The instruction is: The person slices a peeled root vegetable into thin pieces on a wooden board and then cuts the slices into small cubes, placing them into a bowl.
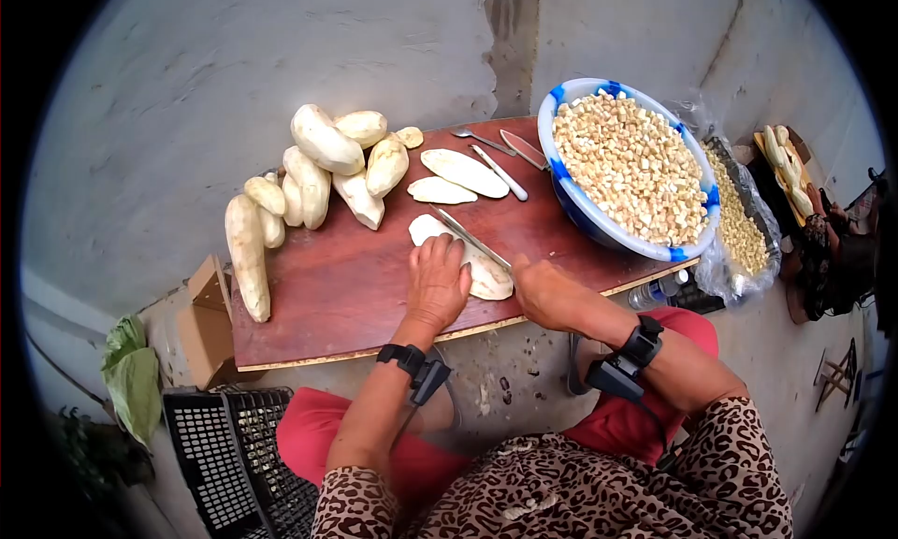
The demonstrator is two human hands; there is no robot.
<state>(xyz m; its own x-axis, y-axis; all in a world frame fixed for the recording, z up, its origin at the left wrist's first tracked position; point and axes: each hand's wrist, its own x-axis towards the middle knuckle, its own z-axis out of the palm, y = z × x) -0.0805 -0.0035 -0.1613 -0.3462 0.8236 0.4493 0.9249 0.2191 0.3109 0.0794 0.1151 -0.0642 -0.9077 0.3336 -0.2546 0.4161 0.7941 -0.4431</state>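
Observation:
A long peeled, pale vegetable piece (488, 275) lies on the reddish-brown table in front of me. My left hand (440, 282) presses on it from above, fingers bent over its left part. Gripped in my right hand (533, 291) is a knife (468, 233), its blade slanting up and left along the piece's far side. Whether the blade is inside the flesh is hard to see. Just beyond lie two long cut slices (463, 172). A white-handled knife (502, 174) rests beside them.
Several whole peeled vegetables (325, 139) are heaped at the table's left. A blue-and-white basin (555, 165) of pale cubes stands on the right, near a red knife (522, 148). Beyond it is a plastic-lined crate (769, 230) of cubes. A black crate (208, 455) sits lower left.

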